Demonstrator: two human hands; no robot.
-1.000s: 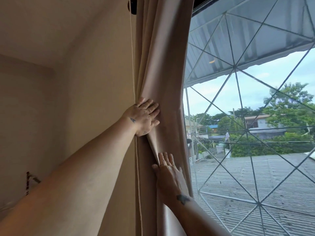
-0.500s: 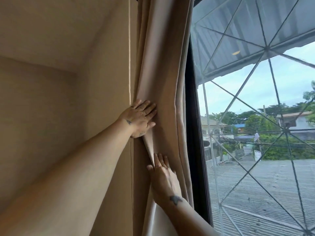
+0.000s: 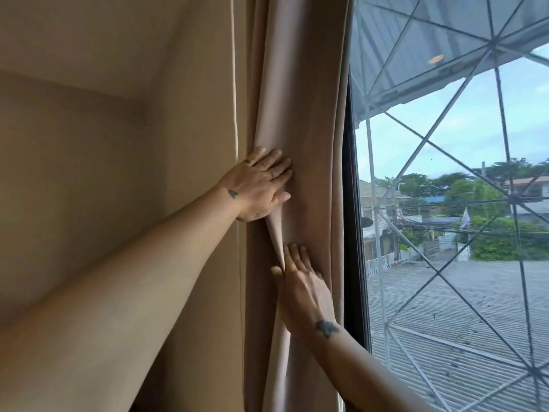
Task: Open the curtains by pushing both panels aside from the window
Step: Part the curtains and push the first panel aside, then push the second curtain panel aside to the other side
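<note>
A beige curtain panel (image 3: 309,99) hangs bunched in folds against the left edge of the window (image 3: 445,173). My left hand (image 3: 258,185) lies flat on the folds at mid height, fingers stretched out toward the glass. Lower down, my right hand (image 3: 300,286) also presses flat on the fabric, fingers pointing up along a fold and the thumb on the fold's left side. Neither hand has cloth clenched in it. The glass to the right of the panel is uncovered. No second panel is in view.
The window's black frame (image 3: 349,203) shows just right of the curtain. Outside the glass is a metal grille (image 3: 505,144), with an awning, roofs and trees beyond. A thin white cord (image 3: 236,114) hangs down the beige wall (image 3: 104,173) left of the curtain.
The curtain's edge has moved left off the glass, and the black window frame now shows beside it. Both hands have stayed pressed on the folds, left above right.
</note>
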